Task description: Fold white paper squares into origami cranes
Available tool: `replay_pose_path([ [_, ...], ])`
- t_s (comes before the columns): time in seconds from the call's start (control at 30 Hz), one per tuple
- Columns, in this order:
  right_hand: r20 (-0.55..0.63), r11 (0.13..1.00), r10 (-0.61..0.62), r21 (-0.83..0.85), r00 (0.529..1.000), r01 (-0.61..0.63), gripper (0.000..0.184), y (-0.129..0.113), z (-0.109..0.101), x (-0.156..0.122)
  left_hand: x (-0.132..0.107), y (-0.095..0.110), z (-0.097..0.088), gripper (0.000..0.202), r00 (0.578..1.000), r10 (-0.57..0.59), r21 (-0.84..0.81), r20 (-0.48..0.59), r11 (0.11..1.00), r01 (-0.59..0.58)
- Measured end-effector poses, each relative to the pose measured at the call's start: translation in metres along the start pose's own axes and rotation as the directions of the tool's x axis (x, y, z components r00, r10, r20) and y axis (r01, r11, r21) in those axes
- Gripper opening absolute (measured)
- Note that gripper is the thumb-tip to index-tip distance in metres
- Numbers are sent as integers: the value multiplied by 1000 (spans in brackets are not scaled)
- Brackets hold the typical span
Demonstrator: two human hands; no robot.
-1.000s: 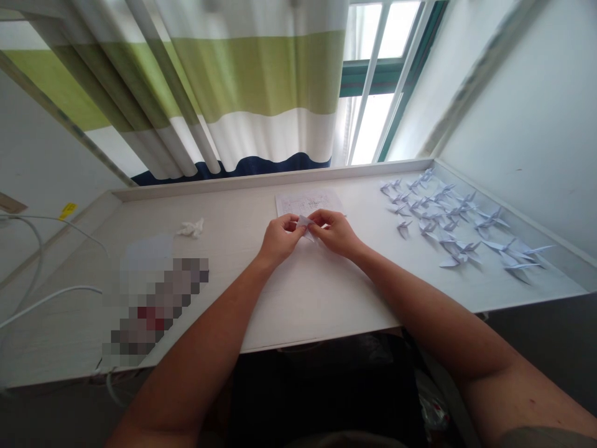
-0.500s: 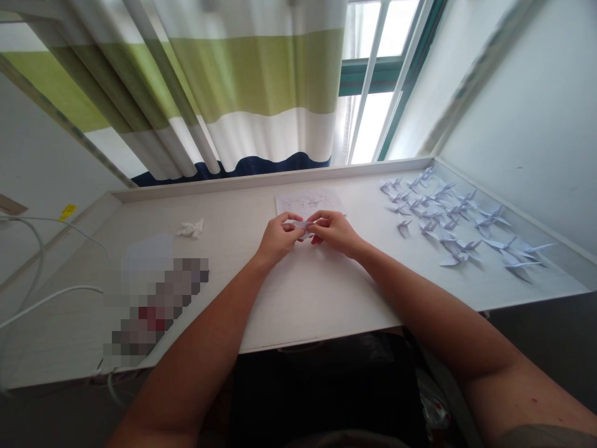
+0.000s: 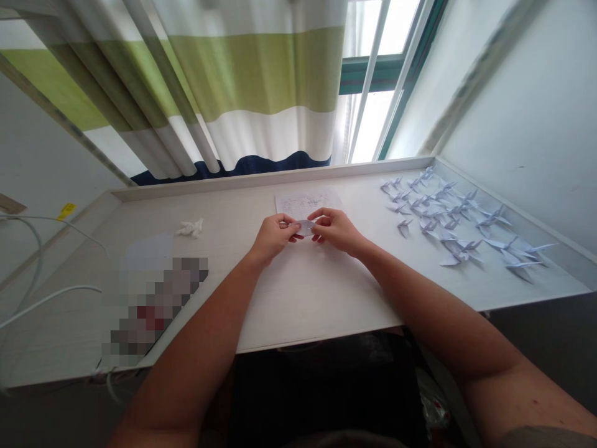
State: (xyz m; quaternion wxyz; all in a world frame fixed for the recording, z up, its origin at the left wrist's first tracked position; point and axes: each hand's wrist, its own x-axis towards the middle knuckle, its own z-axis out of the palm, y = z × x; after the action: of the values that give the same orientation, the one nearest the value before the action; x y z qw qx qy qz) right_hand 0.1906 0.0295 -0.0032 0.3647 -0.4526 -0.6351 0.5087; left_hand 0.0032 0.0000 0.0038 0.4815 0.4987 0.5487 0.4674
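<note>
A small white piece of folded paper is stretched between my two hands above the middle of the desk. Its left end is pinched by my left hand, thumb on top. My right hand grips the right end between thumb and fingers. The exact folds are too small to make out. Just beyond the hands, a printed sheet lies flat, its near edge partly hidden by them.
Several folded paper cranes cover the right side of the white desk. To the left are a crumpled white tissue, some pale paper, a blurred-out object and white cables. A raised rim runs along the back.
My hands have moved slightly apart, the left one a little to the left. More of the folded paper now shows between them.
</note>
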Motion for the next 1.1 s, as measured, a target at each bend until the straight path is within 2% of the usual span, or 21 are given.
replay_pose_path([
  [0.13,-47,987,-119,-114,992,113,16,3,4,1,1,-3,-3,17,999,-28,-20,38,999,29],
  [0.23,-73,978,-156,-152,985,143,19,2,5,1,0,-4,-3,22,999,-24,-12,40,1000,24],
  [0.43,-98,992,-123,-50,988,118,16,-3,3,-1,0,1,-2,25,1000,9,-60,18,998,-8],
  [0.6,-46,976,-214,33,976,216,10,2,3,0,-1,6,-1,20,1000,-4,-83,-8,997,3],
  [0.7,3,959,-282,41,959,282,21,7,3,2,-2,7,-2,18,1000,-14,-108,-17,994,13],
  [0.8,-1,948,-315,35,949,315,37,11,3,4,-2,8,-2,22,999,-35,-171,-19,985,31],
  [0.9,-44,947,-306,84,951,309,46,14,3,8,-4,8,1,25,997,-77,-233,-6,970,73],
  [0.97,-77,951,-268,136,960,277,48,17,3,11,-6,8,4,16,995,-97,-248,24,964,100],
  [1.03,-87,956,-215,187,973,228,46,19,3,13,-8,9,8,7,994,-106,-254,34,961,111],
  [1.1,-75,953,-180,233,981,193,39,19,4,14,-10,10,12,4,993,-116,-266,-8,958,110],
])
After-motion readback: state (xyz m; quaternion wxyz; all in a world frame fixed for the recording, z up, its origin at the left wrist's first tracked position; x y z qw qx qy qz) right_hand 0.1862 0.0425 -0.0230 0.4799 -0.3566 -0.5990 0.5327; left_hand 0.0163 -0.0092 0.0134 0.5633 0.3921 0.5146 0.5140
